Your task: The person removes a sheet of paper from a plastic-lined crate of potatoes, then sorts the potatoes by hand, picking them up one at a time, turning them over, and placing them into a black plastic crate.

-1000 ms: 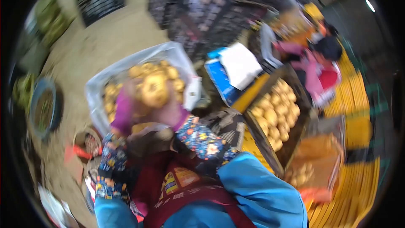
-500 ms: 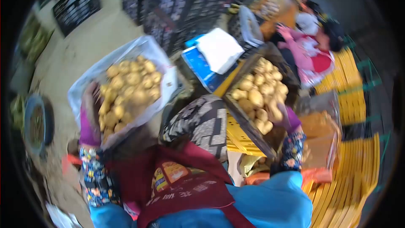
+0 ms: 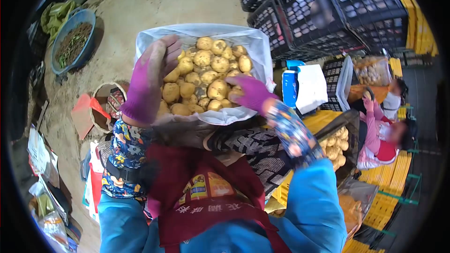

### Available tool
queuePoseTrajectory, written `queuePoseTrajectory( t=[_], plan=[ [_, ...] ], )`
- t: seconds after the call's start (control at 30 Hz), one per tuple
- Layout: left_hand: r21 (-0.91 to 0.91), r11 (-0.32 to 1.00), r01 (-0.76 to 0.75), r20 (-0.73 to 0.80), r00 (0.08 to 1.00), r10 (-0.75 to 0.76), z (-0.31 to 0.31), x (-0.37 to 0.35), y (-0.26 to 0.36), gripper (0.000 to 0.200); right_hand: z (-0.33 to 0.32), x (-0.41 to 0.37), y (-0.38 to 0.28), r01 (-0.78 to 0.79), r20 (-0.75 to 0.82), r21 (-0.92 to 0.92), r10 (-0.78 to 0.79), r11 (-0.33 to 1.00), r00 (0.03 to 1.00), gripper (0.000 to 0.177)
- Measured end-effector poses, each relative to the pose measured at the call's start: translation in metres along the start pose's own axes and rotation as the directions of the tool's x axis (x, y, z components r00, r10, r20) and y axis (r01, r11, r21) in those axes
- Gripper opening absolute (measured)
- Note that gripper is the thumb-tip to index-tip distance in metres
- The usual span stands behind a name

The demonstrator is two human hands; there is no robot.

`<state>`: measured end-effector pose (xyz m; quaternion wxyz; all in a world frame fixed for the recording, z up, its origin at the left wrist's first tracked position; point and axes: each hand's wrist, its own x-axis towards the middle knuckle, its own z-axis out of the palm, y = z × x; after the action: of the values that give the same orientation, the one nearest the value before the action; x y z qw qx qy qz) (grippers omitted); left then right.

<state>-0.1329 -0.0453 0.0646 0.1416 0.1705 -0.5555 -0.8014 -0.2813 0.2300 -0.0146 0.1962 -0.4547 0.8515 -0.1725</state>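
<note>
Head view: the left hand, in a soiled purple glove, is raised over the left side of a container lined with white sheeting. Its fingers are extended and held close together. The right hand, in a purple glove, reaches in over the right side, with its fingertips at the potatoes. Whether it pinches one cannot be determined. The potatoes fill the lined container, directly in front of the wearer's body.

The maroon apron carries a row of white Chinese characters; 调 and 味 are legible. Details of the orange-and-yellow print above them are too small to read. Right of the container, a white sheet lies against a blue box; the white marks on the box are illegible.

Further right, a dark-walled crate holds more potatoes. Beyond it, a person in pink is seated near a second person. Black mesh crates are stacked at upper right. On the left, a woven basket stands beside a red scoop; farther out, a blue tub contains soil-like matter and green leaves.
</note>
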Motion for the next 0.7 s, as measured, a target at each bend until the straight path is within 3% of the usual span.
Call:
queuePoseTrajectory(
  t=[0.03,0.07,0.13,0.17,0.27,0.3,0.33,0.4,0.47,0.53,0.6,0.63,0.7],
  plan=[
    [-0.016,1.0,-0.002,-0.009,1.0,0.002,-0.003,0.003,0.001,0.058,0.016,0.041,-0.012,-0.043,0.274,-0.241,0.11,0.97,0.956,0.057],
    [-0.032,0.999,-0.004,-0.017,1.0,0.003,-0.004,0.005,0.002,0.058,0.032,0.071,-0.026,-0.01,0.486,-0.474,0.271,0.881,0.831,0.058],
    [-0.058,0.998,-0.016,-0.024,1.0,0.015,-0.008,0.01,0.009,0.064,0.076,0.102,-0.019,0.091,0.503,-0.669,0.36,0.737,0.786,0.062],
    [-0.073,0.997,-0.018,-0.033,0.999,0.015,-0.01,0.012,0.009,0.063,0.107,0.113,0.008,0.013,0.482,-0.648,0.396,0.761,0.782,0.066],
    [-0.101,0.995,0.012,-0.05,0.999,-0.017,-0.008,0.011,0.008,0.06,0.117,0.121,0.039,0.114,0.577,-0.539,0.268,0.835,0.771,0.084],
    [-0.109,0.993,0.037,-0.048,0.998,-0.043,-0.007,0.009,0.012,0.059,0.102,0.122,0.05,0.065,0.627,-0.394,0.217,0.917,0.748,0.089],
    [-0.113,0.992,0.058,-0.041,0.997,-0.063,-0.005,0.009,0.015,0.059,0.072,0.114,0.033,-0.005,0.599,-0.327,0.211,0.945,0.773,0.084],
    [-0.11,0.992,0.065,-0.083,0.994,-0.074,0.001,0.01,0.008,0.054,0.07,0.097,0.054,-0.192,0.384,0.202,0.102,0.96,0.918,0.082],
    [-0.091,0.995,0.042,-0.124,0.991,-0.053,0.012,0.007,-0.009,0.054,0.066,0.086,0.043,-0.097,0.116,0.539,0.041,0.837,0.992,0.087],
    [0.117,0.993,-0.025,-0.177,0.983,0.046,0.026,0.012,-0.062,0.068,0.029,0.076,-0.003,0.135,-0.18,0.574,-0.036,0.808,0.983,0.089],
    [0.394,0.914,-0.101,-0.201,0.96,0.193,0.038,0.015,-0.11,0.073,-0.009,0.063,-0.06,0.151,-0.29,0.263,-0.071,0.953,0.955,0.09],
    [0.395,0.913,-0.097,-0.168,0.97,0.175,0.041,0.015,-0.111,0.075,-0.02,0.058,-0.079,0.138,-0.341,0.095,-0.098,0.986,0.935,0.09],
    [0.399,0.913,-0.085,-0.098,0.986,0.135,0.046,0.015,-0.108,0.078,-0.028,0.054,-0.095,0.0,-0.354,0.111,0.039,0.994,0.934,0.09]
  ],
)
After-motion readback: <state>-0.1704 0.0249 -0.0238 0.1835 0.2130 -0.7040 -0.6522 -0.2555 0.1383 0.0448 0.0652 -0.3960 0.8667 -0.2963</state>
